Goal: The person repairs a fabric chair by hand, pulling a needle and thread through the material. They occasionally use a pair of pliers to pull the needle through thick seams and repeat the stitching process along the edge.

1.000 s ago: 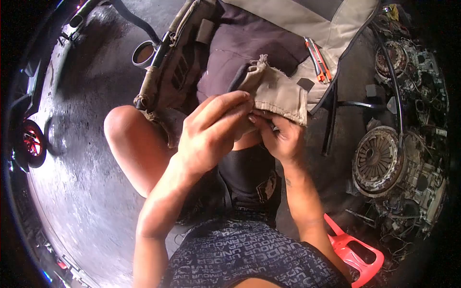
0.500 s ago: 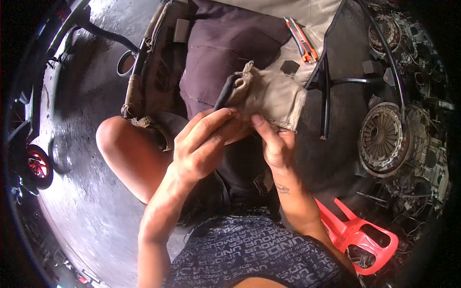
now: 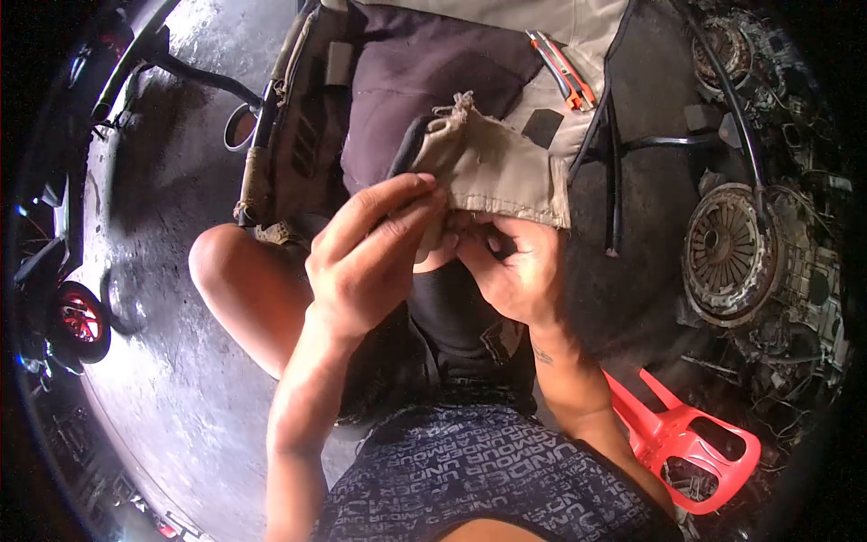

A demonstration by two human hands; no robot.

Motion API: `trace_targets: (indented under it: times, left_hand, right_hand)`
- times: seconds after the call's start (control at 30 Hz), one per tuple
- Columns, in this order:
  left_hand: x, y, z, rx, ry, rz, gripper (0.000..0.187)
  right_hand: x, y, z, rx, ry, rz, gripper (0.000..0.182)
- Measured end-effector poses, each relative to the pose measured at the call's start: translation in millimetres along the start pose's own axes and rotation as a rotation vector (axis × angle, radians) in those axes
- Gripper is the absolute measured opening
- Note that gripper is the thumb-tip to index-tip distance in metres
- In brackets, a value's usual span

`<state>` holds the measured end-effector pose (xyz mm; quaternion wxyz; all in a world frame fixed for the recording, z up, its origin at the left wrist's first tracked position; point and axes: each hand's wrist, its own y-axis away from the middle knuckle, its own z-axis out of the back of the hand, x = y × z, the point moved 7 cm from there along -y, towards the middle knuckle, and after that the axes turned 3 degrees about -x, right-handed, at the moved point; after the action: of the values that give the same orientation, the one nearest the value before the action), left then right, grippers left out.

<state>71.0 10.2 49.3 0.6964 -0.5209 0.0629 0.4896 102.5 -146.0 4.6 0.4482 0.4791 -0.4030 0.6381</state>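
Between my two hands is a tan piece of fabric (image 3: 497,167) with a stitched lower edge, frayed threads at its top and dark trim on its left side. My left hand (image 3: 375,248) pinches its lower left part with thumb and fingers. Just under the stitched edge, my right hand (image 3: 515,271) has its fingers curled and pressed together on the cloth; its fingertips are partly hidden. Beyond the piece lies dark purplish fabric (image 3: 424,77). An orange and black utility knife (image 3: 562,70) rests on the larger tan cloth (image 3: 497,16) farther back.
Black metal tubing (image 3: 614,181) stands right of the cloth. Greasy machine parts with a round clutch-like plate (image 3: 730,251) line the right side. A red plastic stool (image 3: 700,452) is at lower right. A wheel with a red hub (image 3: 79,321) is at far left.
My right hand has shifted from gripping the cloth's face with the thumb on top to pinching beneath its stitched edge. The fabric piece has risen slightly and tilted.
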Motion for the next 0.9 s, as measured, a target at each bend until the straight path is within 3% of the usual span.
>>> trace_targets:
  times: [0.1,0.13,0.23,0.3,0.37,0.43,0.53,0.67,0.77,0.9]
  left_hand:
    - [14,-8,3,0.031,0.022,0.142,0.031]
    - [16,-11,5,0.037,0.019,0.160,0.043]
    - [37,6,1,-0.096,0.345,0.474,0.072]
    - [47,25,-6,-0.086,0.499,0.689,0.084]
    - [50,35,-9,0.066,0.465,0.830,0.091]
    - [46,37,-6,0.110,0.569,0.953,0.084]
    - [40,39,1,0.104,0.701,0.938,0.077]
    - [39,51,-1,0.316,0.726,1.007,0.071]
    - [45,51,-8,0.193,0.876,1.275,0.075]
    - [53,52,-13,0.242,0.868,1.113,0.053]
  right_hand:
    - [2,-8,-3,0.029,-0.156,-0.114,0.010]
    - [-5,-13,-3,0.043,-0.175,-0.126,0.009]
    - [-9,-23,-5,0.082,-0.191,-0.205,0.009]
    - [-11,-27,-6,0.095,-0.199,-0.286,0.009]
    - [-9,-29,-9,0.096,-0.237,-0.315,0.010]
    - [-10,-26,-13,0.113,-0.274,-0.357,0.010]
    - [6,-17,-15,0.186,-0.327,-0.421,0.011]
    - [12,-6,-12,0.225,-0.323,-0.477,0.012]
    - [-26,-11,-21,0.248,-0.287,-0.457,0.012]
    - [-26,-8,-21,0.217,-0.298,-0.409,0.014]
